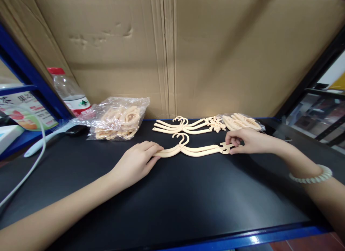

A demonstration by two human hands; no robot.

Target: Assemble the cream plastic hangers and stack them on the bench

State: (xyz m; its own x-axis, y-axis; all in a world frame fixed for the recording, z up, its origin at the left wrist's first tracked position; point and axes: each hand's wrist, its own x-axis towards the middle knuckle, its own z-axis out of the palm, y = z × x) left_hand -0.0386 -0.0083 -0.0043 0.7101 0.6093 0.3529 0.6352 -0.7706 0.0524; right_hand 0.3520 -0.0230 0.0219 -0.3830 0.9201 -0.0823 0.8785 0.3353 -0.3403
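Observation:
Two cream hangers [201, 151] lie together on the black table, their hooks pointing toward the back. My left hand [138, 159] is closed on their left ends. At their right ends, my right hand [238, 142] pinches a small cream clip piece [225, 148], which touches or overlaps the hanger tips. Just behind lies a group of several more cream hangers [168, 127], with a heap of small clips [216, 123] at its right end.
Bagged cream parts [121, 119] sit at the back left, another bag [242, 122] at the back right. A bottle [71, 92], a brush [51, 136] and a white cable [40, 161] are on the left. Cardboard [215, 46] stands behind the black table [188, 200].

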